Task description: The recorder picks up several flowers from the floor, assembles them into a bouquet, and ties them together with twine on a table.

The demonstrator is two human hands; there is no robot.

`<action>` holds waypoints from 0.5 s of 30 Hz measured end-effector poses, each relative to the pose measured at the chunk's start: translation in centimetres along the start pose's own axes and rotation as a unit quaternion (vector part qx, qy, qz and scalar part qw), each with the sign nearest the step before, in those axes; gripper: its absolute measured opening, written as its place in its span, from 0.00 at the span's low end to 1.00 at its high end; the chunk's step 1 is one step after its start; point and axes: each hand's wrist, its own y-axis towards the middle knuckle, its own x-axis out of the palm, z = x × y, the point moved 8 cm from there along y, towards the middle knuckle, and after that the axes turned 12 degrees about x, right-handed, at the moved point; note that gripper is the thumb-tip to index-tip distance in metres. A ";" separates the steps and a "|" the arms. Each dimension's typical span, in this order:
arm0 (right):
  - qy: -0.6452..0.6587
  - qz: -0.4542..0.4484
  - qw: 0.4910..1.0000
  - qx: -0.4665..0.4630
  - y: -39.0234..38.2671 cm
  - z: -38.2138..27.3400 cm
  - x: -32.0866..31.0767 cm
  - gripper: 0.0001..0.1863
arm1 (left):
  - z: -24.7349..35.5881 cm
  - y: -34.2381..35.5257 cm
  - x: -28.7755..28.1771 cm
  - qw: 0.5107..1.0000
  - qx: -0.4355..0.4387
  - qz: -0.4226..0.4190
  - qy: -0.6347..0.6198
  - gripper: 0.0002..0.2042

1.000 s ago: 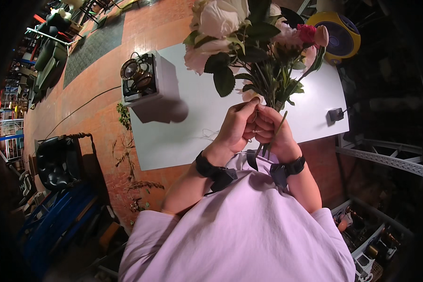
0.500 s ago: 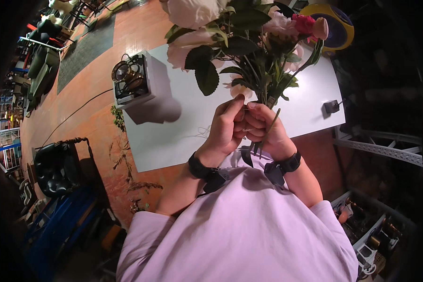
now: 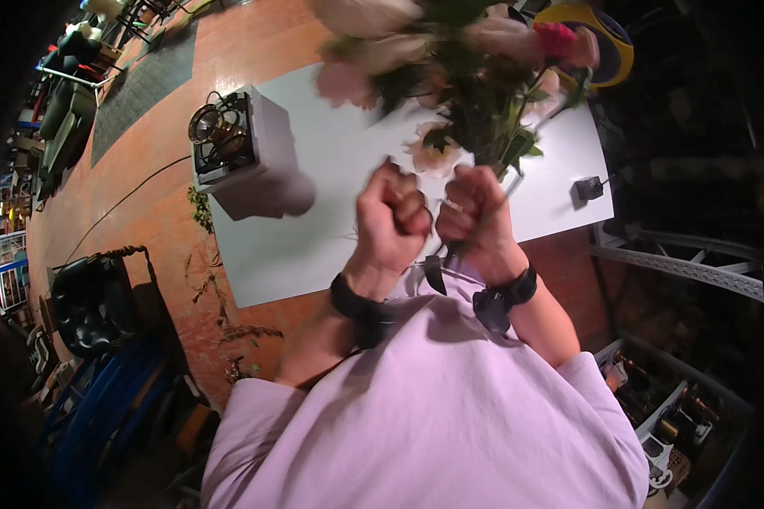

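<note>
A bouquet of artificial-looking flowers (image 3: 433, 153), pale pink and white with one deep pink bloom, stands out over the white tabletop, its upper part smeared by motion. My right hand (image 3: 474, 212) is closed around the stems, whose lower ends are mostly hidden behind the fingers. Beside it, a small gap away, my left hand (image 3: 392, 216) makes a tight fist. A faint thin string shows next to that fist; the part inside the fingers is hidden. Both wrists wear black bands.
A white box holding a brass-and-black lamp-like device (image 3: 222, 136) stands on the white table (image 3: 331, 271) at left. A small black cube (image 3: 587, 190) lies at right, a yellow-rimmed round object (image 3: 615, 51) beyond. Black tufted chair (image 3: 93, 301) left; metal rack (image 3: 679, 263) right.
My hands have come apart from touching, the left moving left and closing tighter. The bouquet has shifted slightly and blurred. The whole view has moved a little.
</note>
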 end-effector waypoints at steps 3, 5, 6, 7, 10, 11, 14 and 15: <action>0.124 -0.050 0.984 -0.117 0.5 -2.5 0.3 0.23 | 0.3 -0.2 4.3 0.999 0.035 -0.033 0.007 0.21; 0.100 -0.037 0.988 -0.109 0.4 -2.5 -1.8 0.23 | 1.5 0.5 3.4 0.989 0.043 -0.027 0.141 0.21; 0.073 -0.008 0.990 -0.121 0.2 -3.4 -3.3 0.23 | 2.5 1.4 3.0 0.988 0.043 -0.027 0.148 0.21; 0.050 0.000 0.990 -0.134 -0.3 -4.5 -4.5 0.23 | 4.2 2.0 2.2 0.972 0.074 -0.010 0.223 0.20; -0.032 0.063 0.985 -0.160 -2.2 -6.2 -6.2 0.21 | 11.5 2.9 0.5 0.905 0.172 -0.019 0.389 0.17; -0.052 0.071 0.981 -0.171 -2.7 -6.7 -6.7 0.19 | 14.2 3.0 0.9 0.863 0.224 0.001 0.453 0.17; -0.088 0.096 0.975 -0.179 -3.9 -6.7 -7.7 0.17 | 20.3 2.0 6.9 0.560 0.437 -0.040 0.702 0.19; -0.089 0.093 0.974 -0.187 -4.1 -6.6 -7.9 0.15 | 20.9 2.5 8.9 0.496 0.458 -0.086 0.732 0.20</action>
